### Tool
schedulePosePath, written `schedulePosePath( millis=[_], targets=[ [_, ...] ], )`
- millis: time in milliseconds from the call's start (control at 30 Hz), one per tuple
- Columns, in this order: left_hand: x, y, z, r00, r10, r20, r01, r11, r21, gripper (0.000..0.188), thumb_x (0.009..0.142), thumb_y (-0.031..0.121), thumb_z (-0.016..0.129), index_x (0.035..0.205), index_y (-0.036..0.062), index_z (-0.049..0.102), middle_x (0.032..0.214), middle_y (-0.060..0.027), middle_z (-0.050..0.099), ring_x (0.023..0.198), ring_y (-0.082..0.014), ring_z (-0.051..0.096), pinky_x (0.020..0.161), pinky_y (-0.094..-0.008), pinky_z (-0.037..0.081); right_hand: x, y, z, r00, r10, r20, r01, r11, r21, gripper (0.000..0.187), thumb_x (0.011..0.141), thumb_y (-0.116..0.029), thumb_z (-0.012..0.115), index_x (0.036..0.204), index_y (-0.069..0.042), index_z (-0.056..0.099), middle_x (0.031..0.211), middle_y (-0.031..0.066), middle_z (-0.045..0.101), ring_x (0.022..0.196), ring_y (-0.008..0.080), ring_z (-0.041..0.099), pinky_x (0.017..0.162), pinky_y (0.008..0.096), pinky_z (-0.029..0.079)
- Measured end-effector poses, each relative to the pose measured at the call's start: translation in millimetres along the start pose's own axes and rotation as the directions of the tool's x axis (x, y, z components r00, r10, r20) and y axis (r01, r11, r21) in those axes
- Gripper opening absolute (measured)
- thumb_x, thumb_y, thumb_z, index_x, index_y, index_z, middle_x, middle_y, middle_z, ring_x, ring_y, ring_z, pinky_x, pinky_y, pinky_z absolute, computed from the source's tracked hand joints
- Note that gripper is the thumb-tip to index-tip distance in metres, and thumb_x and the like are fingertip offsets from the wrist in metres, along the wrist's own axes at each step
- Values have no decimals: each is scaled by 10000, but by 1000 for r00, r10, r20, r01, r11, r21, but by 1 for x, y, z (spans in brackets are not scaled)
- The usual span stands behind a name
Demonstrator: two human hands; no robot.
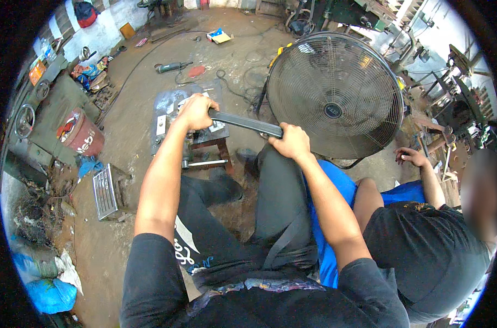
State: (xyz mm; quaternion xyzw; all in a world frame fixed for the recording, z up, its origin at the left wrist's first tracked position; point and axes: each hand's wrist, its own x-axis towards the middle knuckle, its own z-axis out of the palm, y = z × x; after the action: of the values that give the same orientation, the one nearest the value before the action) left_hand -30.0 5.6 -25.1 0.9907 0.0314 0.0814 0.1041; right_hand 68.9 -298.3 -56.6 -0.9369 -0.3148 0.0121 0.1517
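Note:
A long dark rectangular metal bar (247, 123) is held in front of me, slanting down to the right. My left hand (196, 111) is closed round its far-left end, over a low worktable (218, 130). My right hand (291, 141) grips the near-right end, just above my right knee. On the worktable lie pale flat metal pieces (161, 125), partly hidden behind my left hand and forearm. A metal rod like a vise handle (207, 163) sticks out at the table's near side.
A large round floor fan (336, 82) stands close at the right. Beside me on the right sits another person (423, 251). An angle grinder (172, 66) and a red disc (196, 71) lie on the floor beyond. At the left are a metal step (105, 192) and a red bucket (84, 134).

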Motion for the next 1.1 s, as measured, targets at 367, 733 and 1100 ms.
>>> schedulePosePath(
  millis=[367, 733, 1100],
  targets=[
    [-4, 0, 4, 999, -8, -47, 8, 1000, 14, 419, 625, 136, 734, 1040, 147, 785, 1034, -157, 739, 1106, -341, 652, 1067, -451, 469, 3, 6, -1, 998, -16, 56, 19, 998, -55, 440, 730, -326, 768, 1097, -86, 723, 1003, 218, 735, 956, 403, 708, 892, 493, 565],
    [-1, 6, 4, 995, -9, 99, -4, 991, 134, 460, 601, 161, 738, 1059, 157, 773, 1050, -137, 734, 1147, -298, 637, 1203, -489, 311, 59, 39, -19, 668, -244, 704, -149, 882, 446, 187, 790, -166, 757, 858, 4, 718, 696, 82, 704, 550, 170, 684, 538, 353, 568],
    [-6, 16, -1, 997, 74, 30, -77, 989, 123, 326, 581, 13, 676, 893, 92, 727, 955, -85, 723, 1039, -294, 643, 1165, -483, 359, 20, 21, 21, 978, 41, 206, -62, 994, 93, 353, 611, -219, 649, 860, 6, 759, 895, 277, 720, 896, 418, 722, 841, 482, 580]
  ],
)
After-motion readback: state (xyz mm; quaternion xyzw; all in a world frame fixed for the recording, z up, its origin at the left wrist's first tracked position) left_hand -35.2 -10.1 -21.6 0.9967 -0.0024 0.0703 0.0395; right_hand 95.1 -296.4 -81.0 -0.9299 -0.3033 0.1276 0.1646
